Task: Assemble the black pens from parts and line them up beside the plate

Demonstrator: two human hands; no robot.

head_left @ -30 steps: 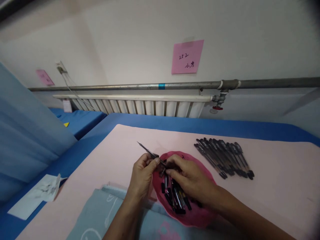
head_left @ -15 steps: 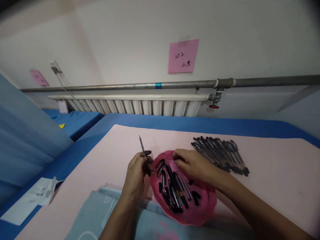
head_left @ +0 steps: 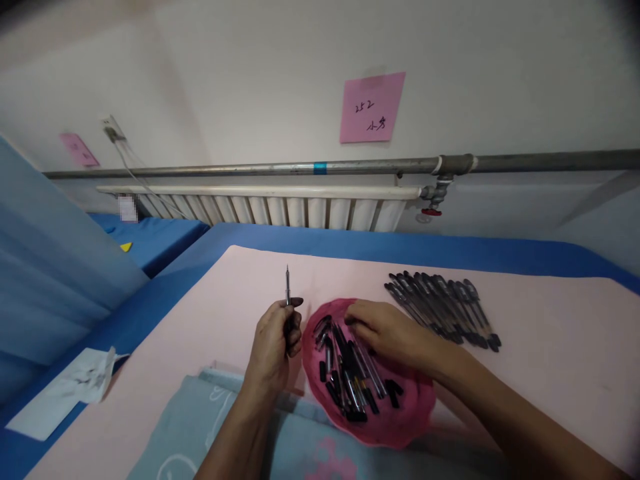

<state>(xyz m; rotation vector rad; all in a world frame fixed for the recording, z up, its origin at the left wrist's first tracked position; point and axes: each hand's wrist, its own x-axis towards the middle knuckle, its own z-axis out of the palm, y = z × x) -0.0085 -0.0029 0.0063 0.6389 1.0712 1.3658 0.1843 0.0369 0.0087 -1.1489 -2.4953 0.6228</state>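
The left hand (head_left: 273,337) clamps its fingers on an uncapped pen (head_left: 287,285) left of the scalloped bowl (head_left: 423,417); the right hand (head_left: 383,328) curls over its far side, hold impossible to tell. A pink wall note (head_left: 373,113) reads "252".

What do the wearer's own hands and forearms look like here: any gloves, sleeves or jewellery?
Both the left hand and the right hand are ungloved. No sleeve, watch or bracelet shows on the left forearm or right forearm. I see no rings, though some fingers are hidden. Smudge-like marks show on the left hand's fingers, possibly just shadow.
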